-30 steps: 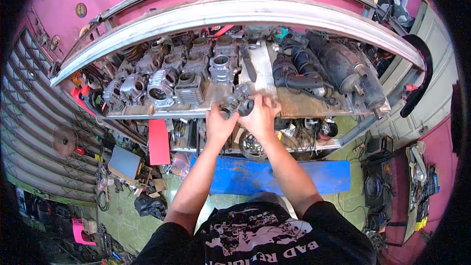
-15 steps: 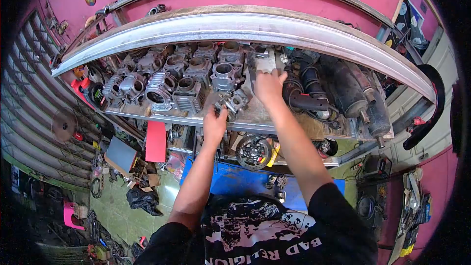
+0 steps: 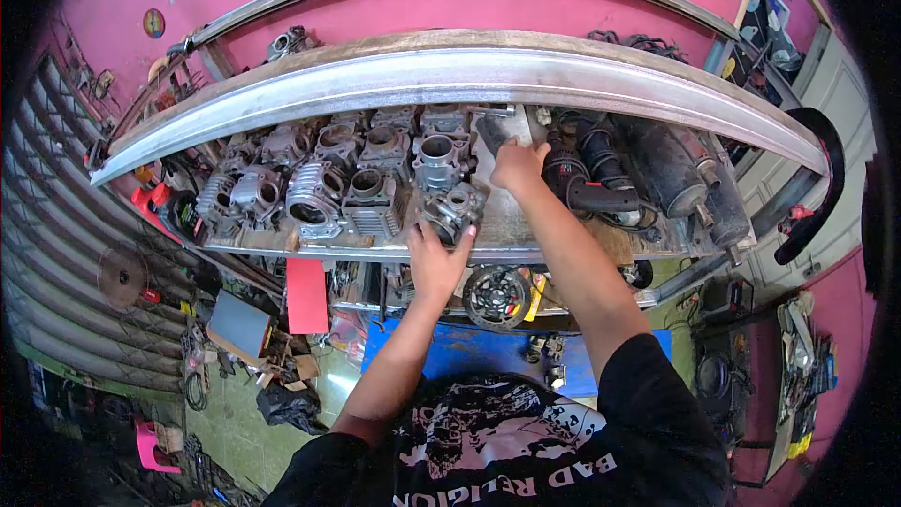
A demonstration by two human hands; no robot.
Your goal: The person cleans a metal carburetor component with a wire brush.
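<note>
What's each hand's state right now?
Left hand: holding a metal part between thumb and fingers.
Right hand: curled at a dark flat piece; grip cannot be told.

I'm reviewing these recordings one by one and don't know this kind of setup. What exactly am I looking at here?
There is no machine: a person works bare-handed, filmed by one camera worn on the head, looking forward and down. The shelf bears rows of metal engine parts on the left, a power tool and dark canisters on the right. The left hand grips a metal casting near the shelf's front edge; the right hand is at a dark flat tool, its grip hidden.
</note>
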